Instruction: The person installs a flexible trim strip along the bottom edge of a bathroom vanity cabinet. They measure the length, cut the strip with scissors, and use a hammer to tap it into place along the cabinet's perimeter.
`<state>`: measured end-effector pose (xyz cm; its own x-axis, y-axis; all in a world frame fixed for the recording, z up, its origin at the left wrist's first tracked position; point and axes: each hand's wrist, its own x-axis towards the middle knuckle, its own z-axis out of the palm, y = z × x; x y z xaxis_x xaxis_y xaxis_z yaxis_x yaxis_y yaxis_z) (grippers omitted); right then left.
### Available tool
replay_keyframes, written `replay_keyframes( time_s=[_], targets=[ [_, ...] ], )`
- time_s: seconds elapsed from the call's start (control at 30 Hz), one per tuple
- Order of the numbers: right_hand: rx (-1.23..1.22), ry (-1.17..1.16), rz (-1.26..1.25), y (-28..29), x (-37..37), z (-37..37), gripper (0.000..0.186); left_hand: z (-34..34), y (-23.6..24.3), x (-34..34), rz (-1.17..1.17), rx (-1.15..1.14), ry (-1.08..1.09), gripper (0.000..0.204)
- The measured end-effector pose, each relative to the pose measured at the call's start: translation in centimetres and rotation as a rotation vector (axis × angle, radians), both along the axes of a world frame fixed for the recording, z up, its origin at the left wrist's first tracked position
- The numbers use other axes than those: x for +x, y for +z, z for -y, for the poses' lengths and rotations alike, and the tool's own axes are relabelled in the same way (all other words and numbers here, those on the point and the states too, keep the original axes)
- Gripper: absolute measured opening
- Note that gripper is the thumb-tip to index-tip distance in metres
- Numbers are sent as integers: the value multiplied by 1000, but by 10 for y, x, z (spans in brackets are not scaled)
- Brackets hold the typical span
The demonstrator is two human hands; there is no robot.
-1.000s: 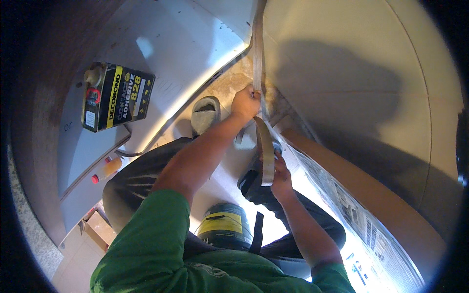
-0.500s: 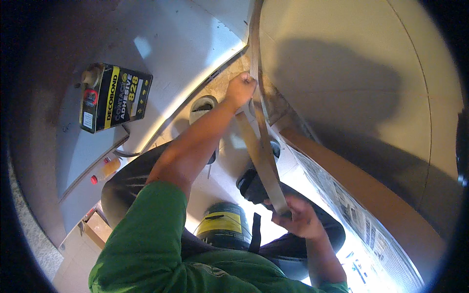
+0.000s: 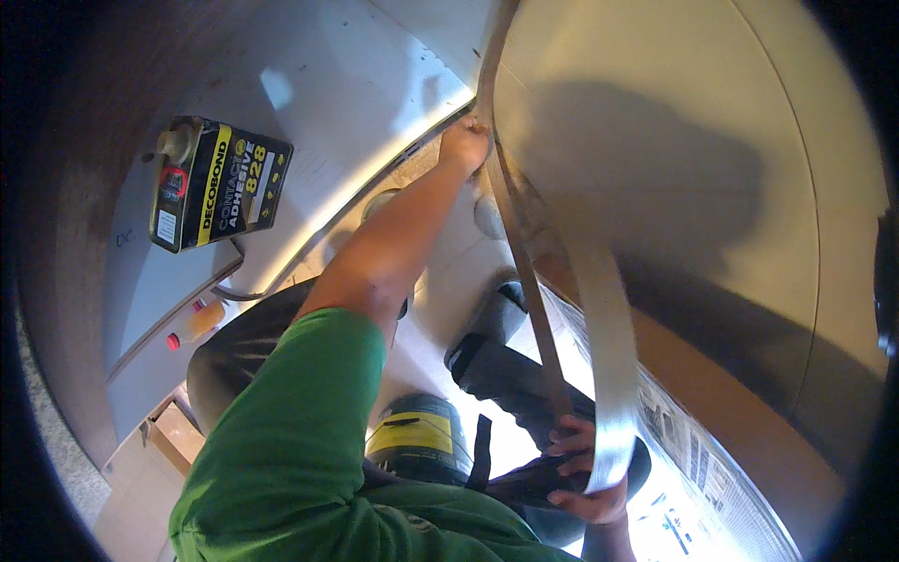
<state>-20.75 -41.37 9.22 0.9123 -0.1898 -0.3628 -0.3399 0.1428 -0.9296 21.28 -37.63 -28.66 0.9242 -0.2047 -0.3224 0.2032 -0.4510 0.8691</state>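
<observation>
A long, thin wood-toned edging strip (image 3: 613,375) runs down from the top along the left edge of a big cream panel (image 3: 655,187). It curves into a loop near my lap. My left hand (image 3: 464,148), arm stretched forward, is closed on the strip at the panel's edge; its fingertips are partly hidden. Close to my right knee, my right hand (image 3: 599,506) has its fingers curled about the lower bend of the strip, which covers part of the palm.
On a pale board (image 3: 346,103) at left stands a black rectangular can (image 3: 229,187) with a yellow stripe. Beside my left knee lies a red-capped bottle (image 3: 198,323). A dark tub (image 3: 417,436) with a yellow label sits between my legs. Printed paper (image 3: 693,450) lines the right side.
My right hand has moved down and slightly right, drawing the strip into a wider loop that swings right. My left hand has slid a little farther up along the panel's edge.
</observation>
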Motion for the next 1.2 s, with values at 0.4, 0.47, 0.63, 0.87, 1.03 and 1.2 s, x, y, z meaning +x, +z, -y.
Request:
replay_keyframes(
  time_s=[0.4, 0.47, 0.63, 0.87, 1.03, 1.2],
  targets=[
    [-451, 431, -484, -75, -50, 22, 29, 27, 17, 9, -51, 66, 265, 45],
    [-552, 515, -348, -79, -28, 21, 25, 29, 15, 8, -80, 55, 303, 46],
    [-551, 607, -430, -100, -36, 18, 34, 31, 35, 6, -1, 193, 252, 45],
    [-515, 696, -336, -108, -45, 24, 34, 36, 36, 1, 41, 178, 310, 41],
    [-563, 683, -320, -117, -58, 24, 35, 30, 25, 0, 70, 159, 290, 41],
    [-402, 497, -448, -103, -40, 20, 26, 31, 24, -9, 68, 23, 305, 34]
  ],
)
